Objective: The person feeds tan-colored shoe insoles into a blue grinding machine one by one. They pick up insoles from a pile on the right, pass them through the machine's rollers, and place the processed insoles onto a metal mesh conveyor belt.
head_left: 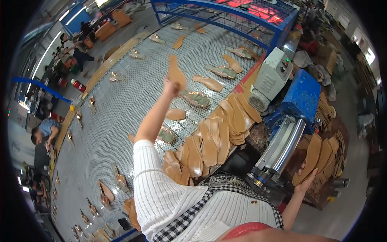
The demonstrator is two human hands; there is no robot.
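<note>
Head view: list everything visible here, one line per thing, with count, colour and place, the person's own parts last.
Mesh conveyor belt: one, grey, centre and left.
Loose insoles and sandals on the belt: many, tan and metallic, scattered.
Overlapping insole row: one long stack, tan, belt's right edge.
Roller machine: one, blue with steel rollers, right.
Grey motor box: one, above the roller machine.
Blue cage frame: one, top, red glow inside.
Insole pile: one, brown, far right.
Other people: several, left edge.
Left hand: holds a tan insole over the belt.
Right hand: grips a brown insole from the pile.
</note>
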